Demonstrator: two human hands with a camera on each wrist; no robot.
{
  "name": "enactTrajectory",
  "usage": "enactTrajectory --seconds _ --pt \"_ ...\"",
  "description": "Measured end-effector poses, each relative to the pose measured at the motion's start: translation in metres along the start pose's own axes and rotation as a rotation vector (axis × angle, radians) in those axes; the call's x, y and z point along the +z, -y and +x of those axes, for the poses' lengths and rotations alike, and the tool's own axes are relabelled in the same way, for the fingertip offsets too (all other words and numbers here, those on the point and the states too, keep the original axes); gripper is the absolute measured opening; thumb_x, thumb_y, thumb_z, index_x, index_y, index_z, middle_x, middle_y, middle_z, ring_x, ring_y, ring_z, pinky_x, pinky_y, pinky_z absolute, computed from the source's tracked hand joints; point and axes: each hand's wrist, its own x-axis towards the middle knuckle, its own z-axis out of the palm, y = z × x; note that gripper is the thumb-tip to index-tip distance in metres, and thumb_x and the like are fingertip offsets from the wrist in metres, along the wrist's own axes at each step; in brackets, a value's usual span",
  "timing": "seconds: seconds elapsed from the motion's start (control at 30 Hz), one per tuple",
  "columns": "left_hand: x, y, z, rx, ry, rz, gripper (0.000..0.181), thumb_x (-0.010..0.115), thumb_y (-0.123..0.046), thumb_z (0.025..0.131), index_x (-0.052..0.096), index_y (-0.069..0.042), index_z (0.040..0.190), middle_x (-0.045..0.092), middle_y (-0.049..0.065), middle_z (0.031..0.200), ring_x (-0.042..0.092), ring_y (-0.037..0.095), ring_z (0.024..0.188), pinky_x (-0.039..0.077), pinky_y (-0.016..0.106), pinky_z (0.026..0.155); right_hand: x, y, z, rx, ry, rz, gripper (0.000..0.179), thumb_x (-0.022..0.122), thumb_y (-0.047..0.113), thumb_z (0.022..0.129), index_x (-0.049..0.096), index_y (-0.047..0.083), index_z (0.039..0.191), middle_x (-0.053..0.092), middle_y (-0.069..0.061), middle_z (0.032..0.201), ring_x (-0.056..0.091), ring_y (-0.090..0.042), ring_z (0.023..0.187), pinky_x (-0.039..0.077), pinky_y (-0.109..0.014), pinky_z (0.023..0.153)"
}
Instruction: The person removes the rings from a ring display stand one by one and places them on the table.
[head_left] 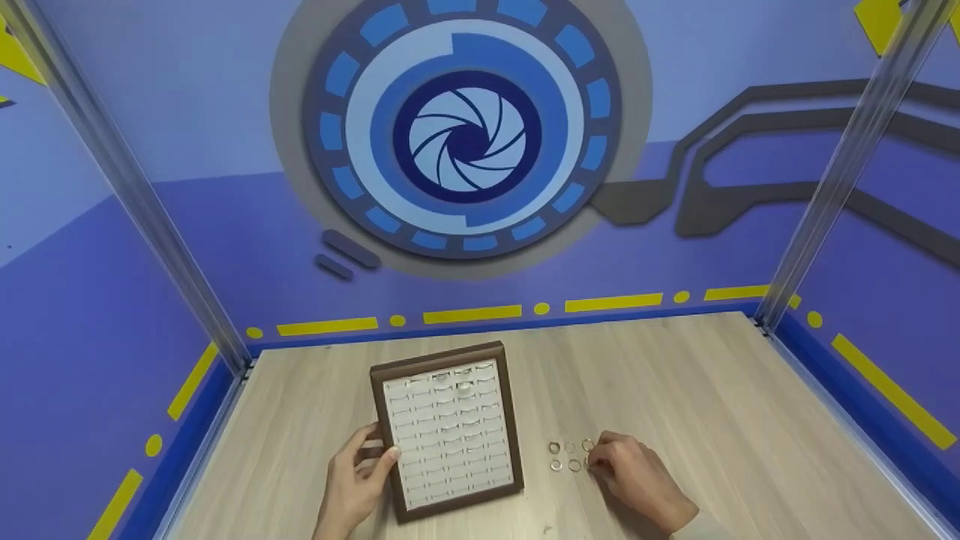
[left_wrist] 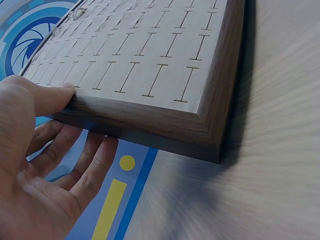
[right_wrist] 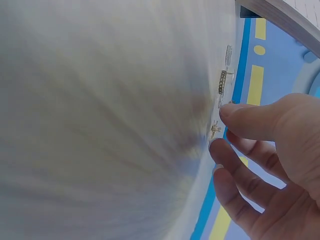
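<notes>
My left hand [head_left: 352, 476] grips the left edge of a ring display tray [head_left: 512, 420], thumb on the frame's front and fingers behind. The tray has a brown wooden frame and a white slotted pad; it is tilted up toward me. A few rings [head_left: 464, 388] sit in its upper slots. My right hand [head_left: 634, 472] is at a small cluster of loose rings [head_left: 554, 448] lying on the table. In the right wrist view, the thumb and index fingertips stand apart around a gold ring with a raised setting [right_wrist: 215, 129], close to it.
The pale wooden table [head_left: 720, 405] carries the rings to the tray's right. Behind it rises a blue-purple printed wall [head_left: 225, 247]. Metal posts [head_left: 825, 180] stand at both back corners.
</notes>
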Motion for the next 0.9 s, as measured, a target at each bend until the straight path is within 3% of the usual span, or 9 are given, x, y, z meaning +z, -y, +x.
enactTrajectory --seconds 0.6,0.9 --pt "-0.0005 -0.0017 -0.0003 -0.037 0.014 0.008 0.053 0.079 -0.025 0.1 0.059 -0.007 0.146 0.066 0.015 0.132 0.071 0.025 0.108 0.065 0.028 0.092 -0.0007 -0.0037 0.0012 -0.038 0.036 0.023 0.019 0.084 -0.003 0.087 0.084 0.016 0.084 0.068 0.008 0.081 0.064 -0.005 0.073 0.057 -0.024 0.059" --pt "0.0002 -0.0014 -0.0017 0.003 0.006 -0.007 0.055 0.079 -0.024 0.1 0.058 -0.003 0.145 0.065 0.016 0.131 0.072 0.024 0.108 0.066 0.028 0.088 -0.0011 -0.0053 -0.0004 0.007 0.074 0.022 0.017 0.08 -0.003 0.09 0.084 0.014 0.088 0.07 0.006 0.084 0.065 -0.005 0.074 0.056 -0.02 0.059"
